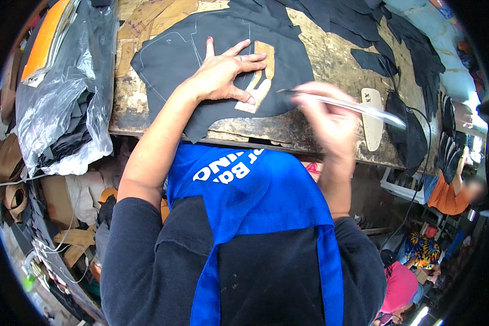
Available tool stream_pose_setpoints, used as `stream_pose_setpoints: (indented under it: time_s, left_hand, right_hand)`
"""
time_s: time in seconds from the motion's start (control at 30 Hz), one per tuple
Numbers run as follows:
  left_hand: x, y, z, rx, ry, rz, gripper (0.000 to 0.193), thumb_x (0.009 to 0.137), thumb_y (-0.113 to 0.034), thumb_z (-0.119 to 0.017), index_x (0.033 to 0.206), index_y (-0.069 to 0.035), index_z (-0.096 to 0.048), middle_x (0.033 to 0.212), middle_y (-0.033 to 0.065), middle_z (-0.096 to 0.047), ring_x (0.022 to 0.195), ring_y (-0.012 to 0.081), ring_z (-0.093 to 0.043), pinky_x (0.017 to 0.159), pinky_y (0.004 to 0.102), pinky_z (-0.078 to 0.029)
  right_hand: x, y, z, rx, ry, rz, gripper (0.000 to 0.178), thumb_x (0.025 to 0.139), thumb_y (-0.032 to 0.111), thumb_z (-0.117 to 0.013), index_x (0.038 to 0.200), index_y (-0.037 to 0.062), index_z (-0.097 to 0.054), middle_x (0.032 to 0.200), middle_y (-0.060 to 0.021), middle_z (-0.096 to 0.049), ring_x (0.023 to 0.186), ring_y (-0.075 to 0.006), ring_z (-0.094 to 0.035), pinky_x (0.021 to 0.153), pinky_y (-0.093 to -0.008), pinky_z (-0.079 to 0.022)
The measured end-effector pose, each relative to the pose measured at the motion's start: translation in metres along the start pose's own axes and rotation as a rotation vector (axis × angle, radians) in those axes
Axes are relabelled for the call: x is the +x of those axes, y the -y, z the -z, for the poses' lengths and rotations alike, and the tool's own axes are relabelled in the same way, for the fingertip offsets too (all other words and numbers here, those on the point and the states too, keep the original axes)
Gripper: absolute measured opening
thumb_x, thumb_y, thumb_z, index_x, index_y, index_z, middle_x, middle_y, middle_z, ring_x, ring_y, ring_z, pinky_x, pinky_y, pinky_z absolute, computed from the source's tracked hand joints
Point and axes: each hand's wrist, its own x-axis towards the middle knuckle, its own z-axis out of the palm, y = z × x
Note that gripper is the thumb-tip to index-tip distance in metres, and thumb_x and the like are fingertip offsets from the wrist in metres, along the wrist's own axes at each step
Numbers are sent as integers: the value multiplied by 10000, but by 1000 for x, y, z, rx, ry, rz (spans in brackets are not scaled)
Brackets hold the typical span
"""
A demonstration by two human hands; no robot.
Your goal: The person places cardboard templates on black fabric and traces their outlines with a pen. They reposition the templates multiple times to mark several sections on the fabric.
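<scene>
Tan template: lies beneath splayed left hand, pressed, not grasped; looks light, stiff; best held flat near both ends. Black sheet: spreads under that hand; seems soft. Slender tool: held in right hand.

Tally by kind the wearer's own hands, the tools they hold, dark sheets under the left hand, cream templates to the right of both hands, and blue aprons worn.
Wearer's hands: 2, the left hand and the right hand
Slim silver tool: 1
Dark sheet: 1
Cream template: 1
Blue apron: 1
Total: 6
</scene>
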Motion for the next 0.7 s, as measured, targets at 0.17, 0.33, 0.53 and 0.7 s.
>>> stream_pose_setpoints:
  time_s: [0.17,0.33,0.53,0.7]
  left_hand:
    - [1,-1,1,-6,-6,-9,898,542,-542,-770,1333,-217,-495,1427,-55,-417,1404,264,-203,1012,738,25]
    - [0,-4,2,-17,0,3,886,543,-522,-781,1328,-219,-502,1426,-55,-419,1404,256,-208,1014,735,24]
    - [-1,-2,1,-5,-3,17,836,563,-446,-788,1324,-240,-507,1419,-58,-429,1403,234,-216,1017,733,17]
    - [0,0,0,3,-21,0,805,587,-438,-784,1318,-237,-513,1416,-59,-432,1403,233,-218,1012,739,12]
  right_hand:
    - [20,33,74,1271,724,488,154,871,186,-575,847,44,-630,738,-77,-649,658,-174,-620,544,-315,-494]
    - [12,-20,4,-349,-41,147,143,871,109,-611,811,-10,-663,739,-111,-656,702,-162,-631,641,-270,-498]
    - [0,-43,-51,-61,288,77,99,836,82,-651,863,-13,-659,790,-92,-674,724,-152,-634,673,-268,-497]
    - [7,-42,-54,-223,309,213,93,813,71,-661,861,-8,-662,814,-122,-670,742,-214,-650,671,-294,-506]
